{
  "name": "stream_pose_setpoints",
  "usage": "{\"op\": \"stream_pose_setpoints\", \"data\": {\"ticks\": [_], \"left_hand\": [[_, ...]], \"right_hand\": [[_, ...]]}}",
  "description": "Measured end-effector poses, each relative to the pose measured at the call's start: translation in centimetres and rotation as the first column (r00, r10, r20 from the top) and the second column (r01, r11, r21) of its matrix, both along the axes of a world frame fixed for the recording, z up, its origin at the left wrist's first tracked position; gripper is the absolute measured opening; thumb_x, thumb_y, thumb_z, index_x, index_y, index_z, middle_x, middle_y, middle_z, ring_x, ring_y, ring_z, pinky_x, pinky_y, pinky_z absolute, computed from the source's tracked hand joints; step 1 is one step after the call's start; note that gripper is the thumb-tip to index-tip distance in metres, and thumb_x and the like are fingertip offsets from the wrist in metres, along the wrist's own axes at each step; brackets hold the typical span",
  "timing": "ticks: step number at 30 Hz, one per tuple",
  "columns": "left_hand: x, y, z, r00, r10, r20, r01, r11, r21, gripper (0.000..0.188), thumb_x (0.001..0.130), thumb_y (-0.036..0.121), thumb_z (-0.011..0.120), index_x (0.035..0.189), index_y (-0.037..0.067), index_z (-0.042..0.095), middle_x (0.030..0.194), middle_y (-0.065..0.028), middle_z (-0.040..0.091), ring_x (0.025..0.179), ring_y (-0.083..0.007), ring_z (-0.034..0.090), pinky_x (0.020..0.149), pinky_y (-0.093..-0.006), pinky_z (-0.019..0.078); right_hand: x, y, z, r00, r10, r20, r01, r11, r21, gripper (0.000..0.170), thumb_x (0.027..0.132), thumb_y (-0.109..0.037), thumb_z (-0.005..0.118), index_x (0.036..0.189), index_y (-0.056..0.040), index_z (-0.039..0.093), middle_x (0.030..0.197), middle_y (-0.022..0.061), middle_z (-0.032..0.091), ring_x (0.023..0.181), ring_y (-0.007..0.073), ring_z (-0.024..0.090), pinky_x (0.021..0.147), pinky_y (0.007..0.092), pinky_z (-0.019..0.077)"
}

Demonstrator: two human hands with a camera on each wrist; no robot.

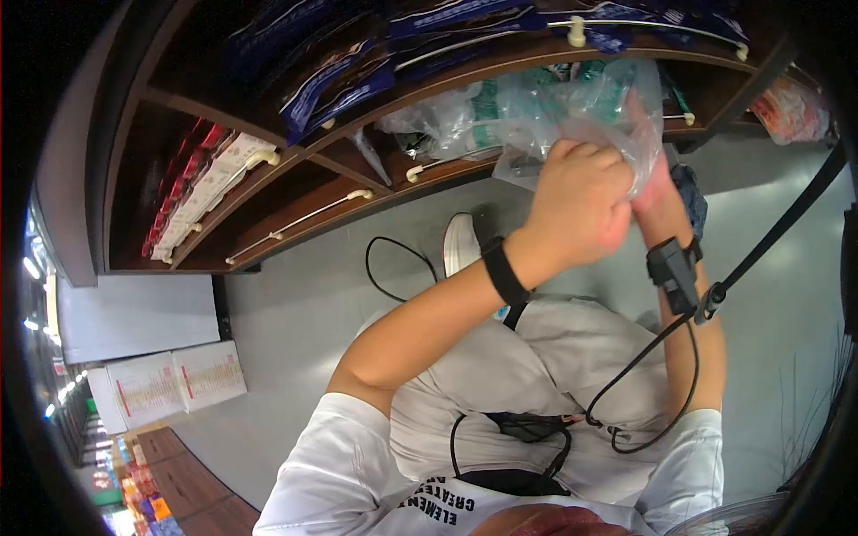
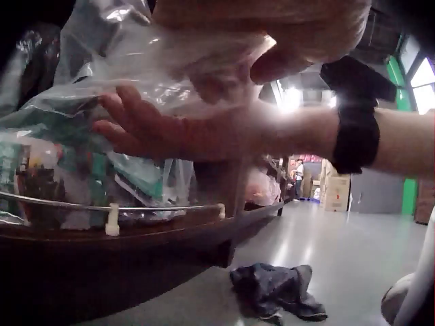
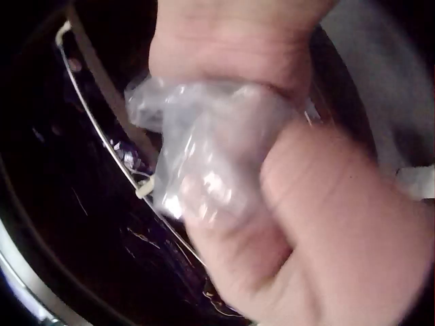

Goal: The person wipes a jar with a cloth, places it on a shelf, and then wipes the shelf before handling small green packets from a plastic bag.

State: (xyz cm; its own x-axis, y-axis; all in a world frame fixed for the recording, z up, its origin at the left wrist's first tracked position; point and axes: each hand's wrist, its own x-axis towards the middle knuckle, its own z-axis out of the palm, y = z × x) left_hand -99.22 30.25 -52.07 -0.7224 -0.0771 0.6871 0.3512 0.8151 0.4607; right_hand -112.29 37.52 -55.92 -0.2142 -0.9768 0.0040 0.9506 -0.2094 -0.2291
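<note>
A clear plastic bag [image 1: 590,107] hangs at the front of the low shelf. My left hand [image 1: 581,201], fingers curled, grips its edge beside my right wrist. My right hand [image 1: 651,156] reaches up into the bag. In the left wrist view the right hand [image 2: 163,129] shows through the plastic [image 2: 122,47], fingers spread and slightly bent, with the left hand [image 2: 306,27] close above. The right wrist view shows the left hand [image 3: 333,217] pinching crumpled plastic [image 3: 211,149] against the right hand's base [image 3: 231,47].
Green-and-clear packages [image 2: 129,180] lie behind a metal rail [image 2: 61,202] on the shelf. Blue packets [image 1: 344,89] fill the shelf above, red-and-white packs [image 1: 210,183] the left one. A dark cloth [image 2: 279,288] lies on the floor; cartons [image 1: 170,384] stand left. Cables cross my lap.
</note>
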Motion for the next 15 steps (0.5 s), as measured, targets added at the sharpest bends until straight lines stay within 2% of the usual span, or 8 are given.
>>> {"op": "stream_pose_setpoints", "data": {"ticks": [3, 6, 7, 8, 10, 11, 14, 15], "left_hand": [[-0.6, -0.3, -0.4, 0.992, 0.122, -0.021, -0.122, 0.992, -0.019, 0.015, 0.064, 0.009, 0.055, 0.078, 0.002, 0.053, 0.083, -0.0155, 0.054, 0.084, -0.0345, 0.052, 0.081, -0.0456, 0.0375], [-1.1, -2.5, -1.7, 0.978, 0.209, -0.009, -0.209, 0.977, -0.044, 0.036, 0.068, 0.012, 0.058, 0.102, 0.000, 0.054, 0.103, -0.0192, 0.052, 0.099, -0.0373, 0.049, 0.098, -0.0495, 0.0320], [-1.0, -3.2, -2.1, 0.956, 0.282, -0.074, -0.286, 0.957, -0.046, 0.042, 0.069, 0.013, 0.059, 0.109, -0.001, 0.052, 0.108, -0.0197, 0.050, 0.103, -0.0379, 0.048, 0.100, -0.0498, 0.0306], [-0.7, -4.0, -2.5, 0.927, 0.350, -0.136, -0.359, 0.932, -0.044, 0.049, 0.071, 0.014, 0.060, 0.116, -0.002, 0.050, 0.113, -0.0201, 0.049, 0.107, -0.0385, 0.046, 0.101, -0.0500, 0.0293], [-0.1, -6.8, -4.6, 0.910, 0.397, -0.122, -0.406, 0.912, -0.063, 0.059, 0.072, 0.015, 0.060, 0.125, -0.004, 0.043, 0.121, -0.0224, 0.047, 0.111, -0.0401, 0.045, 0.101, -0.0500, 0.0305], [0.0, -8.2, -5.8, 0.897, 0.430, -0.099, -0.429, 0.903, 0.035, 0.060, 0.072, 0.016, 0.061, 0.125, -0.005, 0.042, 0.121, -0.0235, 0.046, 0.112, -0.0405, 0.044, 0.100, -0.0496, 0.0314], [-0.5, -9.6, -6.1, 0.872, 0.479, -0.095, -0.469, 0.876, 0.114, 0.063, 0.072, 0.017, 0.062, 0.127, -0.006, 0.041, 0.120, -0.0250, 0.047, 0.111, -0.0412, 0.044, 0.099, -0.0489, 0.0333], [-0.5, -9.5, -6.0, 0.863, 0.490, -0.122, -0.486, 0.872, 0.064, 0.064, 0.072, 0.017, 0.063, 0.127, -0.006, 0.040, 0.118, -0.0254, 0.047, 0.110, -0.0416, 0.044, 0.098, -0.0486, 0.0343]], "right_hand": [[-1.1, -2.3, 2.8, 0.989, -0.102, -0.112, 0.135, 0.924, 0.357, 0.054, 0.093, -0.043, 0.049, 0.117, 0.0063, 0.054, 0.116, 0.0230, 0.059, 0.100, 0.0327, 0.061, 0.088, 0.0430, 0.0492], [-8.4, -3.9, -2.4, 0.658, -0.176, -0.732, 0.342, 0.936, 0.083, 0.039, 0.092, -0.031, 0.053, 0.105, 0.0040, 0.063, 0.105, 0.0188, 0.066, 0.090, 0.0289, 0.065, 0.080, 0.0374, 0.0502], [-8.8, -3.3, -1.4, 0.654, -0.170, -0.737, 0.343, 0.935, 0.089, 0.039, 0.092, -0.031, 0.053, 0.105, 0.0040, 0.063, 0.105, 0.0188, 0.066, 0.090, 0.0289, 0.065, 0.080, 0.0374, 0.0502], [-9.5, -2.6, 0.0, 0.116, -0.100, -0.988, 0.477, 0.879, -0.033, 0.032, 0.090, -0.026, 0.054, 0.100, 0.0020, 0.065, 0.098, 0.0159, 0.068, 0.085, 0.0271, 0.065, 0.076, 0.0358, 0.0497], [-9.9, -1.9, 1.0, -0.460, 0.062, -0.886, 0.512, 0.834, -0.207, 0.025, 0.089, -0.021, 0.055, 0.094, 0.0000, 0.068, 0.090, 0.0130, 0.070, 0.079, 0.0252, 0.066, 0.071, 0.0342, 0.0491], [-9.9, -1.3, 1.2, -0.577, 0.043, -0.815, 0.479, 0.827, -0.295, 0.022, 0.089, -0.019, 0.055, 0.093, -0.0011, 0.068, 0.087, 0.0118, 0.070, 0.077, 0.0251, 0.066, 0.070, 0.0343, 0.0489], [-9.8, -0.1, 0.2, -0.113, 0.067, -0.991, 0.678, 0.734, -0.028, 0.022, 0.090, -0.015, 0.053, 0.102, -0.0015, 0.065, 0.098, 0.0118, 0.069, 0.087, 0.0248, 0.065, 0.077, 0.0339, 0.0503], [-7.8, 0.5, 0.6, 0.283, -0.189, -0.940, 0.733, 0.675, 0.084, 0.025, 0.091, -0.015, 0.052, 0.110, -0.0014, 0.061, 0.108, 0.0124, 0.065, 0.093, 0.0239, 0.063, 0.084, 0.0343, 0.0497]]}}
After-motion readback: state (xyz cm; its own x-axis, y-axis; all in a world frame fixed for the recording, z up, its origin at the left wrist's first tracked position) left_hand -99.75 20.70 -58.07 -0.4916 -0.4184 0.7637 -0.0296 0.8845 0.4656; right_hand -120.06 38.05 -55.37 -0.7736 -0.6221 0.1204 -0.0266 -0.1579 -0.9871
